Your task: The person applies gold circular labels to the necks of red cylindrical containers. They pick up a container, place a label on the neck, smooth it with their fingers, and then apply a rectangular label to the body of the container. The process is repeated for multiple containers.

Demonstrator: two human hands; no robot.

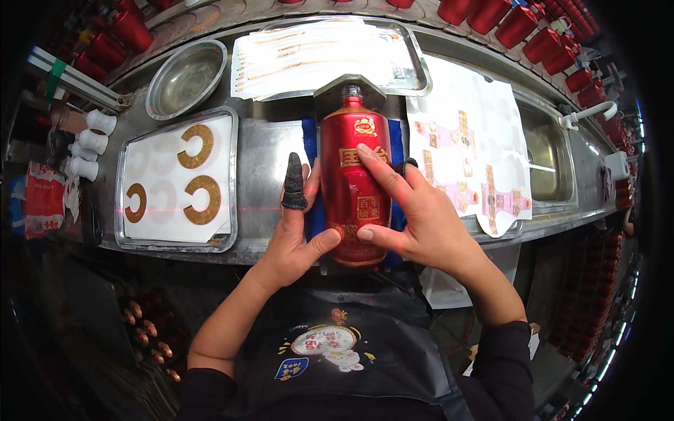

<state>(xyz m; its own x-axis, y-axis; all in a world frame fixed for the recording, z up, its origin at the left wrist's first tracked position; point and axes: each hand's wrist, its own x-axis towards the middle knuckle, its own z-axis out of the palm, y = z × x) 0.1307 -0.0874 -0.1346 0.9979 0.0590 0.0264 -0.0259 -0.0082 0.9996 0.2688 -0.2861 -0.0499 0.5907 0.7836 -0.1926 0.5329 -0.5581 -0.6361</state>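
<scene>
A glossy red bottle [347, 188] with gold labels lies on its back, its neck pointing away from me under a dark metal bracket [330, 95]. My left hand [291, 235] grips the lower left side, thumb pressed on the front near a small gold label. A black finger cot [294, 184] covers one of its raised fingers. From the right, my right hand [425, 217] holds the bottle, index finger on the upper gold label and thumb low on the front. Another black cot shows behind that hand. Blue cloth [397, 137] lies under the bottle.
At left, a metal tray [235, 175] bears a white sheet with gold C-shaped labels. Behind stand a round metal bowl [187, 78] and a tray [420, 74] stacked with label sheets. A label sheet [442, 91] and a sink [551, 158] with a white faucet [593, 112] lie right.
</scene>
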